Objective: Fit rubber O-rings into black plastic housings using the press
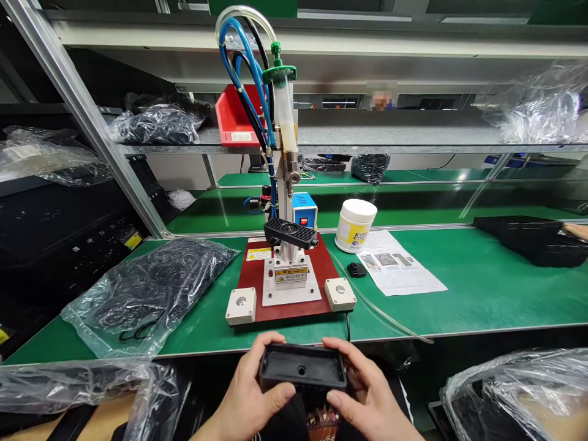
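Observation:
Both of my hands grip a black rectangular plastic housing (302,369) at the bench's near edge, its hollow side up and a round hole in its floor. My left hand (250,392) holds its left end, and my right hand (362,392) holds its right end. Ahead stands a pneumatic bench press (287,184) on a red base plate (294,282), with a similar black housing (289,233) at its head. White push-button boxes (241,305) (340,294) sit on the plate's front corners.
A clear bag of black rubber rings (147,294) lies on the green bench left of the press. To the right are a white tub (354,225), a small black part (356,269) and a printed sheet (399,263). A co-worker's hand (576,231) rests by a black pile (528,240).

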`<state>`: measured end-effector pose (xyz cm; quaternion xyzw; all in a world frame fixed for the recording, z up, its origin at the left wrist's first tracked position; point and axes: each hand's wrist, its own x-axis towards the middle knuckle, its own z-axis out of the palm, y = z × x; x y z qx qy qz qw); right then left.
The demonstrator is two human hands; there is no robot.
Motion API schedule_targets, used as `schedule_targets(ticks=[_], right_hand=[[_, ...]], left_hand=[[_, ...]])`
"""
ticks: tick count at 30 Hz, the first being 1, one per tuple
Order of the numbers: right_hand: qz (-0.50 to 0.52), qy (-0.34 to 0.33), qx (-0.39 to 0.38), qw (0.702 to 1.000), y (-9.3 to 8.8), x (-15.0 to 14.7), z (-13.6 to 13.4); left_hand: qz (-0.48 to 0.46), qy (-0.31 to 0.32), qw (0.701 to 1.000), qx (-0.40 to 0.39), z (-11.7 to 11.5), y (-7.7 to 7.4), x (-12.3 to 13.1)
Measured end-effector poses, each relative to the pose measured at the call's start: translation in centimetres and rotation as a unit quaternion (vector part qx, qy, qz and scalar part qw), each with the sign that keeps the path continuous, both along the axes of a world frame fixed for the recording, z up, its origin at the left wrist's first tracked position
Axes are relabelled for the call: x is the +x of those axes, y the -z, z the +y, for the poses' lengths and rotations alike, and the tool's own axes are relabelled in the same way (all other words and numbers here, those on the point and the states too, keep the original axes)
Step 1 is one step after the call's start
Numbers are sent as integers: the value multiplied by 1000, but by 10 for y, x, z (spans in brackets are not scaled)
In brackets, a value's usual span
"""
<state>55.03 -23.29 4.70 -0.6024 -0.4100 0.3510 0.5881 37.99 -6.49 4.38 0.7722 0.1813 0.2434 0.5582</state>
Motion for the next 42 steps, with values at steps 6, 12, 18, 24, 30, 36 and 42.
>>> schedule_targets(ticks=[6,12,18,24,30,36,42], right_hand=[[56,-22,-21,998,-44,4,42],[157,-13,-89,983,-38,6,65],[143,-22,-90,985,-46,8,68],[-117,12,56,991,-83,11,68],[-468,89,246,844,-116,28,97],[-528,155,239,800,-135,68,146],[-523,156,217,809,-132,87,164]], left_hand=[[-1,-29,994,-107,25,-55,21],[117,0,959,-257,37,-64,37],[106,9,945,-308,43,-60,40],[-38,22,982,-185,63,-88,38],[-177,-24,976,124,101,-121,62],[-191,-69,951,233,152,-133,118],[-164,-64,966,192,170,-123,142]])
